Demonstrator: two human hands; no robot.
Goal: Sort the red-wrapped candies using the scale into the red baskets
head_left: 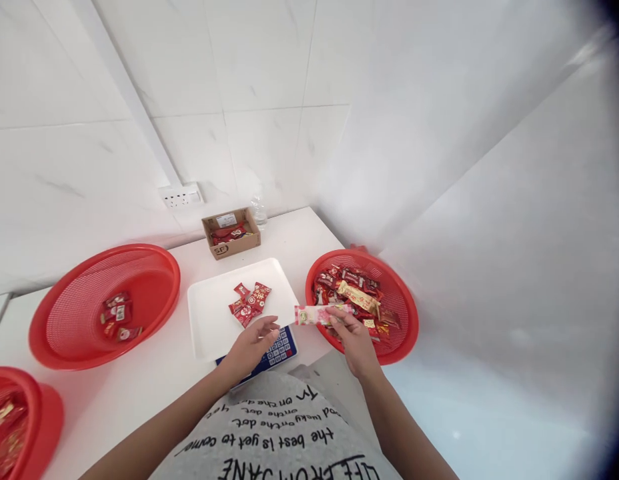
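Observation:
Between the fingers of my right hand (pixel 352 340) is a long pink-and-white candy packet (pixel 312 315), held level at the left rim of a red basket (pixel 412 313). Several red and gold wrapped candies (pixel 359 300) fill that basket. My left hand (pixel 253 345) has its fingers apart and holds nothing, just over the near edge of a white tray (pixel 209 320). On the tray lie several red candy packets (pixel 252 303). Under it sits a scale whose blue keypad (pixel 277 350) shows, partly covered by my left hand.
A larger red basket (pixel 54 327) with a few wrapped candies stands left, and another red basket (pixel 47 413) is cut off at lower left. A small cardboard box (pixel 232 248) holding red packets sits by the wall, beside clear plastic (pixel 258 210). A wall socket (pixel 180 195) is behind.

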